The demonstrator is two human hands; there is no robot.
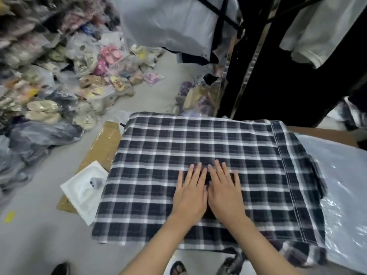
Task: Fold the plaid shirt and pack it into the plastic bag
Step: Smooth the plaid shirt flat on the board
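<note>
A dark navy and white plaid shirt [158, 147] lies spread in a broad flat rectangle in front of me. My left hand [190, 193] and my right hand [224, 191] rest side by side on its middle, palms down, fingers straight and pressing the cloth. A clear plastic bag [341, 195] lies flat to the right, partly under the shirt's right edge, where a sleeve or hem bunches.
A brown cardboard sheet [101, 147] and a white moulded tray [83, 189] with a small grey object lie left of the shirt. Heaps of bagged slippers [85, 76] cover the floor at the left. Dark hanging clothes [278, 66] stand behind.
</note>
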